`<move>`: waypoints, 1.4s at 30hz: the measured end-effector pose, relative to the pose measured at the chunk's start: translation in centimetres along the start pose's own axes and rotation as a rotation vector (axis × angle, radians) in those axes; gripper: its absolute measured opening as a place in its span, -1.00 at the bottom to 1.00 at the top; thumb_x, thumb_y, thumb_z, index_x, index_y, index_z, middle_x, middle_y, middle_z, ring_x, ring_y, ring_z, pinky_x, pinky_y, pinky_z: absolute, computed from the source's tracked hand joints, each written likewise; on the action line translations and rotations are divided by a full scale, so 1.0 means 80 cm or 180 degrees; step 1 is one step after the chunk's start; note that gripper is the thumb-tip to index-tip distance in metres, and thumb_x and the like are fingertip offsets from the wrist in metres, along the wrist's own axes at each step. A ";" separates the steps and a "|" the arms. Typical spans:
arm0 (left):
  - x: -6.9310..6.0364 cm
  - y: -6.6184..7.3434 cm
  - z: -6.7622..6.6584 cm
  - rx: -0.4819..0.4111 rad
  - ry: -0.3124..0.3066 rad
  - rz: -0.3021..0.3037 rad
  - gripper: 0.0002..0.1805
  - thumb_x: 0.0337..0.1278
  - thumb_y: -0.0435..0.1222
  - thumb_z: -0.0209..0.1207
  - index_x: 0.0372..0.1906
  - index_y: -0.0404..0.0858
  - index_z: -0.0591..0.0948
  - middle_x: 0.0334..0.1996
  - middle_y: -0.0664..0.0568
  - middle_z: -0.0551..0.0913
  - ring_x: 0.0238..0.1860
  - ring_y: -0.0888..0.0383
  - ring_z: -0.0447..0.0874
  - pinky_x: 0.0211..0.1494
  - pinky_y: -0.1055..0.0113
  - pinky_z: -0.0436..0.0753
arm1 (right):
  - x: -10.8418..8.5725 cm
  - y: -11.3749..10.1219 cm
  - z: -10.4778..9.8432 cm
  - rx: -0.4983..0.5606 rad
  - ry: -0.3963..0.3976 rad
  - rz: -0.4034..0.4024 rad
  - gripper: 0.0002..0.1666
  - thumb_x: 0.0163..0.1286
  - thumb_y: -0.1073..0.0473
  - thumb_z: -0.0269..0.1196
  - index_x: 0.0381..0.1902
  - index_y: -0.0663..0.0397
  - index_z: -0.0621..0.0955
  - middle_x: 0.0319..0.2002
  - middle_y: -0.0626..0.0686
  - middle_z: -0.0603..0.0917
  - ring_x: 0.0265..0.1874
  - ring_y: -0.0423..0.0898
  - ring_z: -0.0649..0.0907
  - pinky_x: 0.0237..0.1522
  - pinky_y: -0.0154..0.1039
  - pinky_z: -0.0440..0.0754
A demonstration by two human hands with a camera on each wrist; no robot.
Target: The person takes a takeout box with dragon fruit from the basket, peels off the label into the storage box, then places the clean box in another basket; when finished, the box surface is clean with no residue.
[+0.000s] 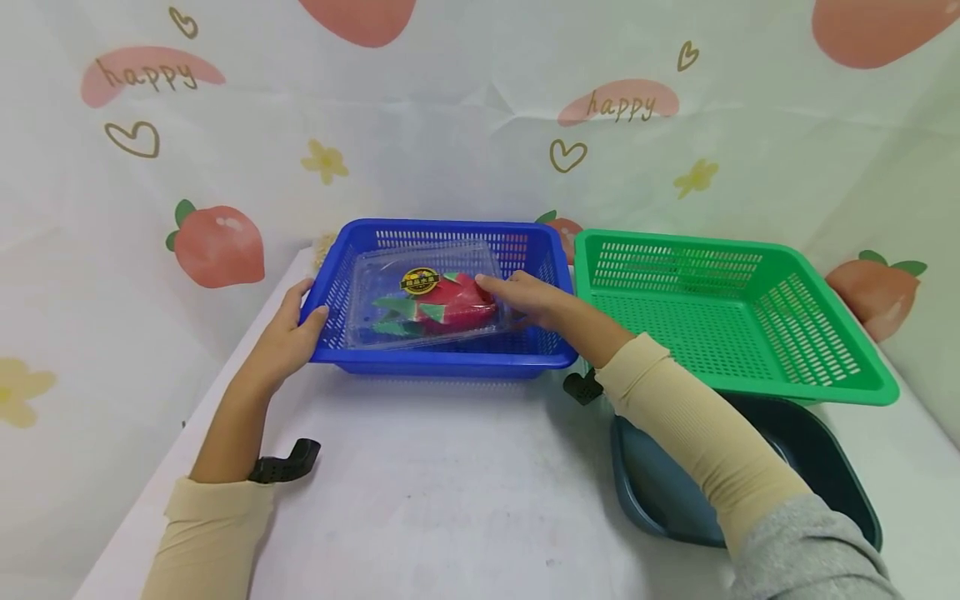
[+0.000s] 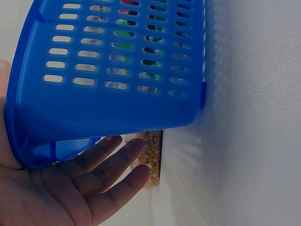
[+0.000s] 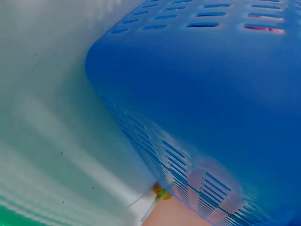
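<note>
A blue slotted plastic basket (image 1: 442, 359) stands at the back of the white table. Inside it lies a clear plastic box (image 1: 365, 279), slightly tilted, with a black-and-gold round label. Through the lid shows a red dragon fruit (image 1: 467, 310) with green scales. My left hand (image 1: 285, 337) grips the basket's left rim, thumb on top; its other fingers lie outside the wall in the left wrist view. My right hand (image 1: 534, 298) reaches over the basket's right side and holds the box's right edge, thumb on the lid. In the right wrist view, the basket wall hides that hand.
A green slotted basket (image 1: 757, 395) stands to the right. In front of it sits a dark blue-grey tub (image 1: 667, 479), partly under the right sleeve. Something with yellowish grains (image 2: 153, 162) stands behind the blue basket. A printed cloth (image 1: 450, 150) hangs behind the table.
</note>
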State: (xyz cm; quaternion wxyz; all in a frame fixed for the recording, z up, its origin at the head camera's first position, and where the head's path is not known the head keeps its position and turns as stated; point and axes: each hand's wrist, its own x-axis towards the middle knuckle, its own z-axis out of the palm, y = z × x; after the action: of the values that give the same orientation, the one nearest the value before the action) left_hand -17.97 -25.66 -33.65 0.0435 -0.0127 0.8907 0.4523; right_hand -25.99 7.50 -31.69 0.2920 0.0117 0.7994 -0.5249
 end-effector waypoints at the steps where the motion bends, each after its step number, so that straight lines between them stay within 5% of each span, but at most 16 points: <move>1: 0.000 0.000 0.000 -0.0004 0.0001 0.0003 -0.25 0.60 -0.08 -0.27 0.61 -0.21 -0.30 0.48 -0.48 0.02 0.38 -0.43 0.17 0.35 -0.42 0.13 | 0.000 0.000 0.001 0.0021 0.0010 -0.0001 -0.15 0.52 -0.21 0.11 0.44 0.29 0.17 0.34 0.23 0.29 0.36 0.24 0.33 0.19 0.18 0.52; 9: 0.001 0.000 0.002 -0.0052 -0.0024 -0.0006 -0.26 0.60 -0.08 -0.27 0.62 -0.19 -0.30 0.49 -0.47 0.01 0.39 -0.44 0.16 0.36 -0.42 0.12 | 0.001 0.004 0.001 0.0406 0.0078 -0.0125 -0.24 0.51 -0.19 0.14 0.34 0.19 0.16 0.32 0.22 0.23 0.26 0.37 0.43 -0.08 0.17 0.69; 16: 0.002 0.001 0.003 -0.0021 -0.0023 -0.0025 -0.26 0.61 -0.08 -0.27 0.62 -0.17 -0.31 0.50 -0.46 -0.01 0.40 -0.45 0.14 0.33 -0.43 0.14 | -0.003 0.003 -0.002 0.0419 -0.0024 -0.0438 -0.49 0.54 -0.15 0.10 -0.28 0.24 0.45 0.19 0.24 0.49 0.10 0.26 0.61 -0.15 0.13 0.72; 24: 0.001 0.001 0.003 -0.0019 0.0004 -0.0048 -0.25 0.60 -0.07 -0.26 0.62 -0.14 -0.31 0.47 -0.47 0.04 0.36 -0.45 0.21 0.31 -0.44 0.18 | -0.011 -0.001 -0.011 0.0624 0.0102 -0.0468 -0.48 0.56 -0.10 0.10 -0.49 0.15 0.36 0.08 0.28 0.54 -0.03 0.25 0.64 -0.12 0.18 0.69; 33: 0.000 0.001 0.003 -0.0074 0.0057 -0.0020 -0.27 0.61 -0.07 -0.26 0.63 -0.15 -0.27 0.43 -0.48 0.11 0.29 -0.40 0.30 0.35 -0.41 0.17 | -0.050 -0.003 -0.026 0.1150 0.0190 -0.0632 -0.52 0.52 -0.10 0.16 -0.03 0.12 0.24 0.06 0.22 0.38 -0.64 -0.04 0.47 0.00 0.29 0.61; 42: -0.001 0.000 0.002 -0.0051 0.0061 -0.0067 -0.26 0.60 -0.05 -0.25 0.63 -0.13 -0.28 0.44 -0.47 0.10 0.29 -0.41 0.31 0.33 -0.41 0.19 | -0.109 0.014 -0.047 0.1017 0.0168 -0.0704 -0.20 0.53 -0.20 0.10 0.44 0.18 0.16 0.17 0.21 0.48 -0.18 -0.04 0.68 -0.08 -0.11 0.72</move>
State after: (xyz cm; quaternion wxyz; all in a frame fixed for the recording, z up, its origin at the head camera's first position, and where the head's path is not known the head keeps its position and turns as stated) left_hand -17.85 -25.55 -33.75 0.0397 -0.0267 0.8872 0.4589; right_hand -20.09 13.67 -27.37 0.2060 -0.0164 0.7097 -0.6736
